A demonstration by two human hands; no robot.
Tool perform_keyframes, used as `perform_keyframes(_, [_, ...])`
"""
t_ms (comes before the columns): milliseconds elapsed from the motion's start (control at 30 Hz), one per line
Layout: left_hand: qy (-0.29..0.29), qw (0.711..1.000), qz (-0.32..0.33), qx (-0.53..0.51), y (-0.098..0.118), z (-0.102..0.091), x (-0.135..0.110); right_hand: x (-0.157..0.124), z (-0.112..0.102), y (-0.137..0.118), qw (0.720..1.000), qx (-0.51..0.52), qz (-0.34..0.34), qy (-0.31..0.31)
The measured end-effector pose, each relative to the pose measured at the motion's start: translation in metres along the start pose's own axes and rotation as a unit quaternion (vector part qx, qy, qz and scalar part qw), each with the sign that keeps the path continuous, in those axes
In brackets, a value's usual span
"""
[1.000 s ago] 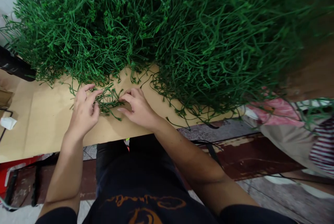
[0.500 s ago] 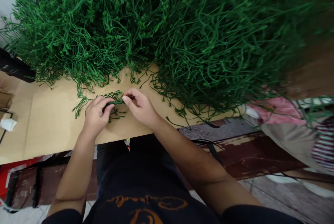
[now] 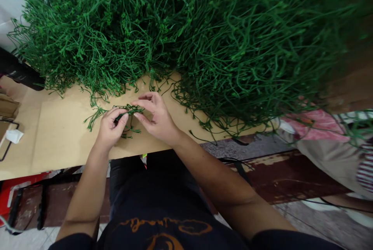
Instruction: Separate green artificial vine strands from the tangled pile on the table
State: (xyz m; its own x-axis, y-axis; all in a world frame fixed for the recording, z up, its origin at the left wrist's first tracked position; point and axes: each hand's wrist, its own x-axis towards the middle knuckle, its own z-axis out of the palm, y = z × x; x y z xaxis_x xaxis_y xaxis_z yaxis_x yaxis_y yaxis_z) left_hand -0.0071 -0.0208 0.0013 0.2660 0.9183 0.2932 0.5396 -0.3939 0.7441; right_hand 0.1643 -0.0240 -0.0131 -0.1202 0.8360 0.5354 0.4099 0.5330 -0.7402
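Left hand [image 3: 110, 129]: mine, pinching a bunch [image 3: 131, 109] over cardboard [image 3: 62, 129]. Right hand [image 3: 159, 120]: thumb and fingers parted at bunch's end, contact unclear. Green pile [image 3: 116, 36] beyond.

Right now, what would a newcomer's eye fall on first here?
Probably the huge mass of thin green stems, sprawling across the far side of the tan tabletop. Nearer, the left hand grips a small bunch of stems, with the right hand open at its right end. At the bottom, orange lettering stands out on the dark shirt.
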Motion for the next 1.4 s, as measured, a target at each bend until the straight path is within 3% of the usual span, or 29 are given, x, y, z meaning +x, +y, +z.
perform_keyframes(133, [0.001, 1.0, -0.005, 0.026, 0.002, 0.0, -0.001, 0.001, -0.001, -0.002, 0.999, 0.018, 0.002, -0.027])
perform_keyframes(400, [0.04, 0.998, -0.012, 0.044, 0.007, 0.0, -0.002, 0.009, -0.01, -0.004, 1.0, 0.02, 0.01, 0.007])
perform_keyframes(500, [0.049, 0.999, -0.023, 0.005, 0.007, -0.003, -0.001, 0.012, -0.013, -0.004, 0.999, 0.042, 0.006, 0.005])
perform_keyframes(733, [0.018, 0.999, -0.019, -0.038, 0.009, -0.008, -0.001, 0.009, -0.003, -0.007, 0.992, 0.055, -0.046, -0.101])
perform_keyframes(900, [0.001, 1.0, -0.01, -0.027, 0.011, -0.004, -0.002, 0.009, -0.002, -0.002, 0.991, 0.06, -0.022, -0.114])
perform_keyframes(1033, [-0.01, 0.999, 0.001, -0.03, 0.011, -0.004, -0.002, 0.01, -0.004, -0.004, 0.983, 0.086, -0.011, -0.162])
perform_keyframes(1233, [-0.011, 0.999, 0.03, -0.022, 0.009, -0.006, -0.003, 0.01, -0.01, -0.005, 0.945, 0.227, 0.069, -0.227])
perform_keyframes(1400, [0.023, 0.999, 0.04, 0.028, 0.005, -0.004, -0.004, 0.009, -0.012, 0.0, 0.909, 0.326, 0.2, -0.168])
